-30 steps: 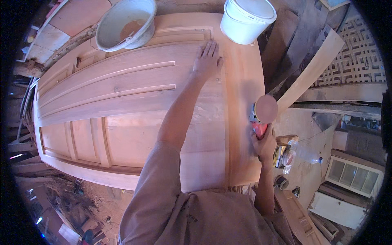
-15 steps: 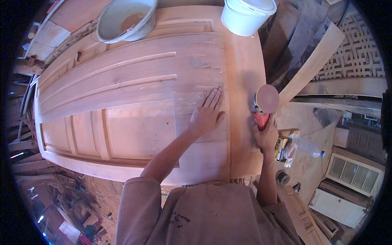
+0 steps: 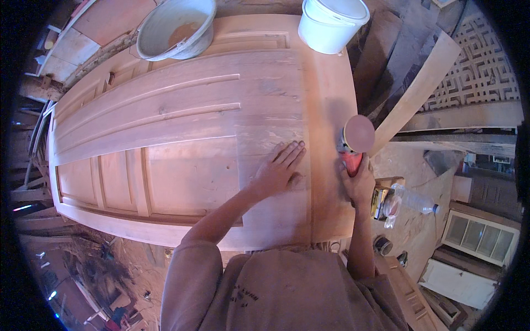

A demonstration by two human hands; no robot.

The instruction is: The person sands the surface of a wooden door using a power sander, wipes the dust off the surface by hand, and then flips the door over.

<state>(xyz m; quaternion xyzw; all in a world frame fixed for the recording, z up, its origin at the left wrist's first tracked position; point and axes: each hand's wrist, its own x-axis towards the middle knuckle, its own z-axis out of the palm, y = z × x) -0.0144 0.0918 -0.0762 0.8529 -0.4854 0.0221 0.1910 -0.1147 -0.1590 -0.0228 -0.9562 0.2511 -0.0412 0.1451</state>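
Observation:
My left hand (image 3: 280, 170) lies flat, fingers stretched, on the smooth end board of a wooden panelled door (image 3: 273, 212). In my right hand (image 3: 360, 185) is a red angle grinder (image 3: 351, 161), gripped by its body. Its round sanding disc (image 3: 359, 134) faces up, clear of the wood, above the right end of the work surface. A second panelled door (image 3: 333, 83) lies beneath the first and shows past its right end. Pale dusty patches mark the board near my left fingers.
A grey bucket (image 3: 196, 41) and a white lidded bucket (image 3: 334, 27) stand at the far side of the doors. Right of me are a clear plastic bottle (image 3: 415, 199), a leaning plank (image 3: 422, 94) and a small white window frame (image 3: 479, 234). Wood scraps (image 3: 94, 270) litter the floor at left.
My left hand has slid nearer to me across the board, staying flat. The grinder in my right hand has hardly moved. The view has shifted slightly.

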